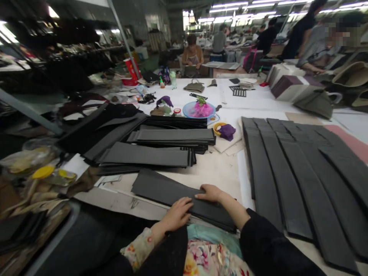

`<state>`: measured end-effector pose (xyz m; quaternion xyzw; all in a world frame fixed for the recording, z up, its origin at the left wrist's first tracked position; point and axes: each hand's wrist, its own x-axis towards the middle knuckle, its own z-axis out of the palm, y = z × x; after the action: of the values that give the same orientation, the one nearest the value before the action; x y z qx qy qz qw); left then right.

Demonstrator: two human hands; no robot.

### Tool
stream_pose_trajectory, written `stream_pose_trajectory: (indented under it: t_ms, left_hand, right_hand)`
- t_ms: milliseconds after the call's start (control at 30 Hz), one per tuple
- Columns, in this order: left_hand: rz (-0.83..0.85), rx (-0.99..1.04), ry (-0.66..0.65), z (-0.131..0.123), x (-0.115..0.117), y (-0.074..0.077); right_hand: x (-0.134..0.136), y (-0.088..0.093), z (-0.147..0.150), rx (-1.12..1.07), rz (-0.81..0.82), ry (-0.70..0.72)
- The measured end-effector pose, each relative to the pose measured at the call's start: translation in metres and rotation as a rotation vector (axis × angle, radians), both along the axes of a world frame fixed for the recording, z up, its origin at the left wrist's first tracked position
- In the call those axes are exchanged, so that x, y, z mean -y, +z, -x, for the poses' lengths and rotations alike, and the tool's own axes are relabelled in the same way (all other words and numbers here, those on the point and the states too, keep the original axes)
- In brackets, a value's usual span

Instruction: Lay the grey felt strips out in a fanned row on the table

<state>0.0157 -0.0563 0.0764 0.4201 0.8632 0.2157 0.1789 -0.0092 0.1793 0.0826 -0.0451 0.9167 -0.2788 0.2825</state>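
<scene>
My left hand (176, 214) lies flat on the near end of a stack of dark grey sheet strips (166, 193), fingers pointing right. My right hand (209, 193) rests palm-down on the same stack, a little farther along. Neither hand visibly grips it. The stack sits at the near edge of a white-covered worktable (227, 180). A floral cuff (138, 248) shows at my left wrist and a black sleeve (258, 245) covers my right forearm.
Piled dark strips (146, 155) fill the table's middle. Long tapered grey panels (299, 184) lie fanned at right. Beyond stand a blue basin with pink material (199, 110) and a purple cloth (227, 132). Plastic bags with a yellow lid (43, 172) sit at left. Co-workers (192, 51) work behind.
</scene>
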Motion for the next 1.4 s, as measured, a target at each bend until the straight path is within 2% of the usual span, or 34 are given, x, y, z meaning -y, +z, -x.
stream_pose_trajectory:
  t_ms: [100, 233, 333, 433, 500, 567, 633, 767, 833, 900, 967, 1133, 1200, 1300, 1400]
  left_hand:
    - [-0.105, 0.112, 0.009, 0.001, 0.014, -0.002]
    - [-0.192, 0.184, 0.102, 0.002, 0.025, 0.008]
    - [-0.163, 0.009, 0.133, 0.005, 0.026, 0.033]
    - [-0.068, -0.258, 0.066, 0.012, 0.021, 0.072]
    - [-0.002, -0.354, 0.023, 0.02, 0.015, 0.094]
    - [0.041, -0.366, -0.015, 0.027, 0.009, 0.101]
    - [0.096, -0.331, -0.033, 0.033, 0.004, 0.093]
    - [0.204, -0.285, 0.003, 0.038, -0.001, 0.059]
    - [0.192, -0.284, 0.008, 0.042, 0.003, 0.05]
    - [0.175, -0.277, 0.02, 0.049, 0.016, 0.048]
    - [0.178, -0.273, 0.078, 0.058, 0.039, 0.048]
    - [0.279, -0.253, 0.377, 0.079, 0.117, 0.048]
    - [0.297, -0.219, 0.388, 0.088, 0.14, 0.054]
    - [0.217, -0.202, 0.332, 0.108, 0.158, 0.081]
    - [-0.063, -0.365, 0.48, 0.133, 0.154, 0.123]
  right_hand:
    - [0.015, -0.001, 0.002, 0.107, -0.025, 0.068]
    - [0.025, 0.013, -0.005, 0.143, 0.0, 0.14]
    - [0.034, 0.034, -0.019, 0.009, -0.023, 0.157]
    - [0.038, 0.061, -0.038, -0.223, -0.1, 0.174]
    - [0.034, 0.075, -0.05, -0.358, -0.155, 0.188]
    - [0.027, 0.079, -0.059, -0.449, -0.191, 0.19]
    - [0.018, 0.068, -0.066, -0.502, -0.207, 0.17]
    - [0.005, 0.024, -0.073, -0.541, -0.222, 0.081]
    - [0.0, 0.008, -0.074, -0.546, -0.204, 0.062]
    - [-0.004, 0.004, -0.074, -0.528, -0.185, 0.058]
    - [-0.006, 0.008, -0.072, -0.485, -0.194, 0.058]
    - [0.0, 0.032, -0.067, -0.336, -0.21, 0.097]
    - [0.001, 0.048, -0.065, -0.294, -0.173, 0.115]
    - [-0.005, 0.083, -0.064, -0.299, -0.111, 0.128]
    - [-0.017, 0.128, -0.069, -0.365, -0.03, 0.127]
